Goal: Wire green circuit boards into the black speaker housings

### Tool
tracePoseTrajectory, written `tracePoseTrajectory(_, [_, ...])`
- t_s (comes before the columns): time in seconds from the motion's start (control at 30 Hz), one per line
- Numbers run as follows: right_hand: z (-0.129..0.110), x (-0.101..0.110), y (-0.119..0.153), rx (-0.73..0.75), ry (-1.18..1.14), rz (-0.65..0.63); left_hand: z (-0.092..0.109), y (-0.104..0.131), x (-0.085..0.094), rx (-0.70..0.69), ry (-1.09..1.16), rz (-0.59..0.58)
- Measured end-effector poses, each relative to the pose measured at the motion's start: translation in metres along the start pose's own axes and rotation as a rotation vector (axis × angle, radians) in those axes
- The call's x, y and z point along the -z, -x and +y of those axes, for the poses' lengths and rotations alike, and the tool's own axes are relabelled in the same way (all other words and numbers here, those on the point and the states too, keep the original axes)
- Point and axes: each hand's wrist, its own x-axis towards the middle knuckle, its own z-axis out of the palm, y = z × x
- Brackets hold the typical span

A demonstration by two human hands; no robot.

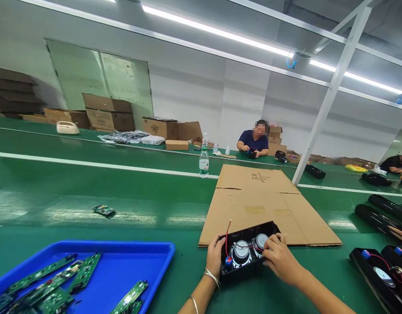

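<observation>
A black speaker housing (224, 266) with two round silver drivers (242, 252) is held above the green bench, tilted toward the camera. My left hand (214, 257) grips its left end, with white bands on the wrist. My right hand (279, 257) is at the right end, its fingers closed near the right driver; whether they pinch a wire there is too small to tell. A red wire (227, 237) stands up from the left side, and a small blue and red part (229, 261) sits at the lower left corner inside.
A blue tray (122, 248) with several green circuit boards lies at the left. Flat cardboard (253, 209) lies ahead, beside a water bottle (204, 163). More black housings (374, 266) are at the right, near another person's hand. A person (255, 141) sits across the bench.
</observation>
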Motion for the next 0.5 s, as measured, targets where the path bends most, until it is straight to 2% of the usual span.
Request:
tracePoseTrajectory(0.13, [-0.023, 0.005, 0.041, -0.025, -0.047, -0.081, 0.001, 0.006, -0.007, 0.054, 0.047, -0.165])
tracePoseTrajectory(0.23, [-0.033, 0.01, 0.048, -0.143, -0.129, -0.127, -0.001, 0.009, -0.012, 0.066, 0.084, -0.243])
tracePoseTrajectory(0.37, [-0.051, 0.018, 0.021, -0.272, -0.433, -0.082, -0.004, 0.01, -0.013, 0.059, 0.1, -0.29])
tracePoseTrajectory(0.5, [-0.065, 0.007, -0.025, -0.308, -0.59, 0.037, -0.007, 0.008, -0.015, 0.076, 0.063, -0.298])
